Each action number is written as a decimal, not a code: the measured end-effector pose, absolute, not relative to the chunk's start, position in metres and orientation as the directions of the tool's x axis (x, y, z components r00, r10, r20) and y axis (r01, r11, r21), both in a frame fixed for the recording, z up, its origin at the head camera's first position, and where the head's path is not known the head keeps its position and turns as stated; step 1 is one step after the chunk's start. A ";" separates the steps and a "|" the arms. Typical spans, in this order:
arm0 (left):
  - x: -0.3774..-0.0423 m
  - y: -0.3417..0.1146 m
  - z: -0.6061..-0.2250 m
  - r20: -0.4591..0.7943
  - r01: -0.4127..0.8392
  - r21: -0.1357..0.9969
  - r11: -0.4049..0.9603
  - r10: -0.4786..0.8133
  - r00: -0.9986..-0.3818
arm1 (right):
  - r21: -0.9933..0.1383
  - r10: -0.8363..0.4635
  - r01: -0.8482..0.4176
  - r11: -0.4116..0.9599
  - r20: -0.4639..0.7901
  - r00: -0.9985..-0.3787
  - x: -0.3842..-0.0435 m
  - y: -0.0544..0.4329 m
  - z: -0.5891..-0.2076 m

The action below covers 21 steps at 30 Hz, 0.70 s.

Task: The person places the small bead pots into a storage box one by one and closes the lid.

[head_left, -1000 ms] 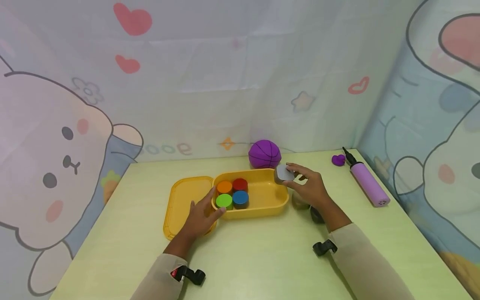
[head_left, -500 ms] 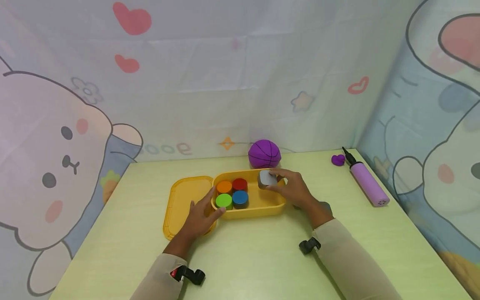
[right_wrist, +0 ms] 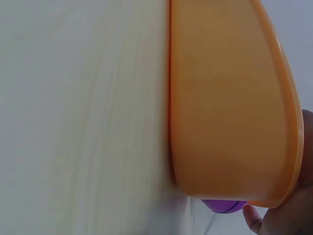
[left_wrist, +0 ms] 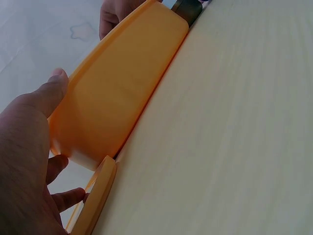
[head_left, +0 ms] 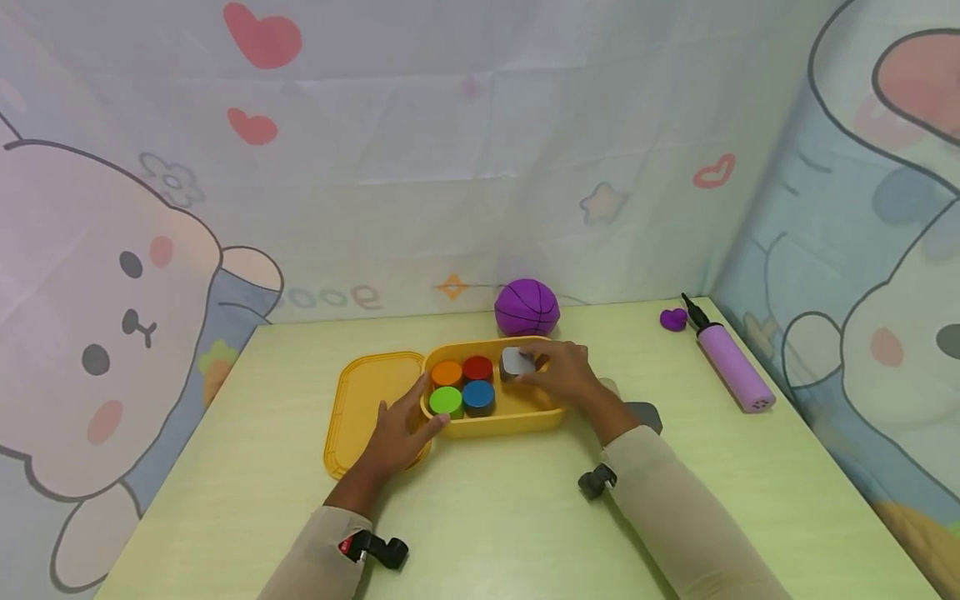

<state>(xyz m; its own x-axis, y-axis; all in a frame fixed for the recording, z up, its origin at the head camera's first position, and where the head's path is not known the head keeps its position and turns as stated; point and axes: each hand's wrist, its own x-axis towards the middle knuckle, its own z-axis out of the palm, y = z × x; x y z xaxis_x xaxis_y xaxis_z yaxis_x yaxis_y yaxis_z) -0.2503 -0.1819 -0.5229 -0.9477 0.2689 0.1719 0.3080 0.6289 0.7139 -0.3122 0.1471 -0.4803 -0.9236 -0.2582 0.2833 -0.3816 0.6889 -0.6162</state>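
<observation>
A yellow plastic box (head_left: 495, 427) stands on the table. At its left end are four-sided rows of round coloured pieces: orange (head_left: 447, 373), red (head_left: 477, 368), green (head_left: 446, 402) and blue (head_left: 478, 397). My right hand (head_left: 566, 371) reaches over the box's right side and pinches a grey rounded-square block (head_left: 514, 363) between thumb and fingers, beside the red piece. My left hand (head_left: 393, 437) touches the box's front left corner, thumb along the front wall and fingers spread by the left end. The left wrist view shows that thumb (left_wrist: 51, 90) against the box's rim.
A yellow lid (head_left: 352, 417) lies left of the box, partly under my left hand. Behind stands a purple basketball (head_left: 527, 308). Right of the box are a dark grey block (head_left: 647, 415) and a beige piece (head_left: 611, 385). A lilac pump (head_left: 735, 367) and purple heart (head_left: 673, 319) lie far right.
My right hand has carried the grey block leftward from above the box's right end to beside the red piece, and lower. My left hand has kept its place.
</observation>
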 end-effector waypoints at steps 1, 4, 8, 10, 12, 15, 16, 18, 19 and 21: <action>-0.250 -0.182 -0.522 0.172 0.307 0.717 0.626 0.269 -0.948 | -0.613 -0.258 -0.373 0.696 0.272 -0.927 -0.312 0.146 -0.479; -0.250 -0.183 -0.522 0.174 0.311 0.716 0.625 0.272 -0.946 | -0.605 -0.251 -0.334 0.723 0.221 -0.942 -0.312 0.142 -0.476; -0.250 -0.183 -0.522 0.176 0.313 0.711 0.630 0.271 -0.946 | -0.590 -0.238 -0.288 0.754 0.162 -0.958 -0.314 0.140 -0.476; -0.250 -0.183 -0.522 0.176 0.311 0.710 0.632 0.269 -0.947 | -0.583 -0.233 -0.277 0.764 0.152 -0.961 -0.314 0.140 -0.479; -0.250 -0.183 -0.522 0.172 0.307 0.710 0.634 0.266 -0.948 | -0.573 -0.230 -0.272 0.773 0.147 -0.962 -0.315 0.140 -0.481; -0.250 -0.182 -0.521 0.169 0.303 0.713 0.632 0.264 -0.949 | -0.560 -0.228 -0.268 0.784 0.143 -0.963 -0.317 0.140 -0.482; -0.250 -0.182 -0.521 0.169 0.302 0.714 0.631 0.264 -0.950 | -0.555 -0.227 -0.267 0.788 0.141 -0.964 -0.317 0.139 -0.482; -0.250 -0.182 -0.522 0.171 0.306 0.715 0.629 0.267 -0.949 | -0.543 -0.224 -0.262 0.798 0.137 -0.965 -0.317 0.139 -0.482; -0.250 -0.182 -0.522 0.173 0.308 0.713 0.629 0.269 -0.948 | -0.539 -0.221 -0.260 0.801 0.137 -0.966 -0.317 0.139 -0.482; -0.251 -0.183 -0.523 0.179 0.316 0.708 0.632 0.272 -0.945 | -0.524 -0.218 -0.259 0.811 0.140 -0.966 -0.317 0.138 -0.482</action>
<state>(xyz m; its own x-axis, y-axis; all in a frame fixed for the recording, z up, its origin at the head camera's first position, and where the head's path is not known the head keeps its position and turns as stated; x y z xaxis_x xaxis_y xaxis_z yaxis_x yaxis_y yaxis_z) -0.2510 -0.1825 -0.5232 -0.9455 0.2723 0.1786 0.3157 0.6321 0.7076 -0.3167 0.1381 -0.4821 -0.9658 -0.2180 0.1402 -0.2592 0.8113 -0.5240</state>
